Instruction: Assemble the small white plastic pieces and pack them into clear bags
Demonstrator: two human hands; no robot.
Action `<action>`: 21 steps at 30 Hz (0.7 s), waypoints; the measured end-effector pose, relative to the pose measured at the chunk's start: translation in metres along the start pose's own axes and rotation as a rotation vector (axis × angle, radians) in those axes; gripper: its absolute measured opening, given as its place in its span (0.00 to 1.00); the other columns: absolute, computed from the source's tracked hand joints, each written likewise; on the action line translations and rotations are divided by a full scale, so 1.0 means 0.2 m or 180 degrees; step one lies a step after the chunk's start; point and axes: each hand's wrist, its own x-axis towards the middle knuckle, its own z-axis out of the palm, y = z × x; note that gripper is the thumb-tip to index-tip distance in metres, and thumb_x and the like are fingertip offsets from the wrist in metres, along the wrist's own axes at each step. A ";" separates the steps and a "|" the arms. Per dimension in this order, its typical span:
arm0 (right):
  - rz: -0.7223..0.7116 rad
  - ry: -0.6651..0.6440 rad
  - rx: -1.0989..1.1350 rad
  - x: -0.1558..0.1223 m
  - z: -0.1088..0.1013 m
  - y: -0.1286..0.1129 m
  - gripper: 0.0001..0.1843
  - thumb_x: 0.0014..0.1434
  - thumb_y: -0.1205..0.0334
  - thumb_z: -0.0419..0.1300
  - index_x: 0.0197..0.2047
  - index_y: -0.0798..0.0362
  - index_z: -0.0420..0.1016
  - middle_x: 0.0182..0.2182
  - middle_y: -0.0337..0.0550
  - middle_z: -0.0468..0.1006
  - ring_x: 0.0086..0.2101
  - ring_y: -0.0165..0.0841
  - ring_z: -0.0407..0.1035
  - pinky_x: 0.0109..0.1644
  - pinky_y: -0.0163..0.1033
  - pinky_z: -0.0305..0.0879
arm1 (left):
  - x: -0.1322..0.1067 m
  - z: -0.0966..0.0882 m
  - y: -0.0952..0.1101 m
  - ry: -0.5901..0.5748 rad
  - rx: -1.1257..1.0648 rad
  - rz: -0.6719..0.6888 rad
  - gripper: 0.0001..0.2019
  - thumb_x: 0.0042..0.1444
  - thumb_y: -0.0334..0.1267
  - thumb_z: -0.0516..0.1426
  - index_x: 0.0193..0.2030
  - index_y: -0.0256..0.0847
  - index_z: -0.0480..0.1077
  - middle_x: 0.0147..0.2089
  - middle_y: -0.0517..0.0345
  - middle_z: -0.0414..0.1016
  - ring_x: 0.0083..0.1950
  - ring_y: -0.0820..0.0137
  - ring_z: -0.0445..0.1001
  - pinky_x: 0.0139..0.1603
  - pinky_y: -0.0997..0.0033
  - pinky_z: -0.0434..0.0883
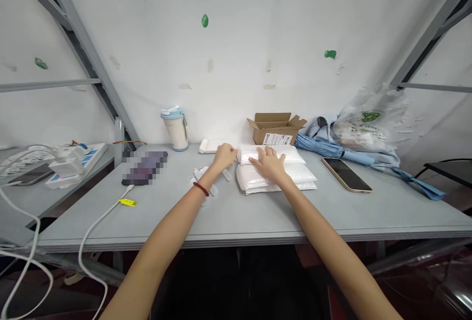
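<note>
Several white plastic packets (295, 175) lie stacked on the grey table. My right hand (271, 163) rests on the top packet (291, 154), fingers spread over its surface. Just left of that packet's end is my left hand (224, 157), closed with the fingers pressed together; what they pinch, if anything, is too small to make out. Small whitish scraps or strips (212, 192) lie under and beside my left forearm, partly hidden by it. A flat white object (209, 146) sits behind my left hand.
An open cardboard box (276, 130) stands behind the packets. To the right are a phone (346, 175), a folded blue umbrella (324, 147) and a plastic bag (368, 123). Leftward are a tumbler (176, 129), a blurred dark device (145, 167) on a cable (90, 236), and a power strip (79, 165).
</note>
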 end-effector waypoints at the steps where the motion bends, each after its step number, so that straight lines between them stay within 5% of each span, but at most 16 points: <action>1: 0.0016 0.0004 0.0015 0.00 0.00 0.00 0.32 0.64 0.43 0.34 0.64 0.52 0.51 0.63 0.57 0.51 0.62 0.46 0.41 0.58 0.63 0.40 | 0.03 -0.04 -0.04 0.0292 0.0414 0.0056 0.13 0.57 0.34 0.51 0.33 0.32 0.75 0.31 0.46 0.78 0.30 0.68 0.74 0.33 0.73 0.69; 3: 0.0040 -0.0002 0.0023 0.00 0.00 0.00 0.32 0.64 0.43 0.35 0.64 0.53 0.51 0.64 0.58 0.50 0.62 0.46 0.41 0.59 0.63 0.39 | 0.08 -0.11 -0.14 0.0564 0.1117 0.0197 0.14 0.55 0.30 0.49 0.38 0.33 0.77 0.39 0.42 0.79 0.42 0.62 0.75 0.43 0.68 0.69; 5: 0.0059 -0.0015 0.0016 0.00 0.00 0.00 0.32 0.64 0.43 0.35 0.64 0.53 0.50 0.64 0.58 0.50 0.62 0.46 0.41 0.59 0.63 0.39 | 0.12 -0.17 -0.26 0.0385 0.1549 0.0490 0.16 0.53 0.29 0.49 0.41 0.34 0.77 0.44 0.43 0.78 0.50 0.59 0.72 0.51 0.64 0.67; 10: 0.0031 0.0069 0.0051 -0.01 0.00 0.00 0.32 0.64 0.43 0.36 0.63 0.54 0.52 0.63 0.59 0.51 0.63 0.46 0.42 0.59 0.63 0.40 | 0.17 -0.21 -0.48 0.0142 0.1616 0.0799 0.17 0.49 0.30 0.51 0.41 0.41 0.78 0.44 0.51 0.79 0.51 0.60 0.70 0.55 0.65 0.64; 21: 0.0003 0.0085 0.0137 -0.01 0.00 0.00 0.31 0.64 0.43 0.35 0.62 0.53 0.54 0.63 0.58 0.52 0.62 0.45 0.43 0.59 0.64 0.39 | 0.19 -0.19 -0.52 0.0360 0.1606 0.0659 0.19 0.51 0.27 0.46 0.41 0.37 0.77 0.46 0.49 0.77 0.51 0.62 0.71 0.54 0.65 0.65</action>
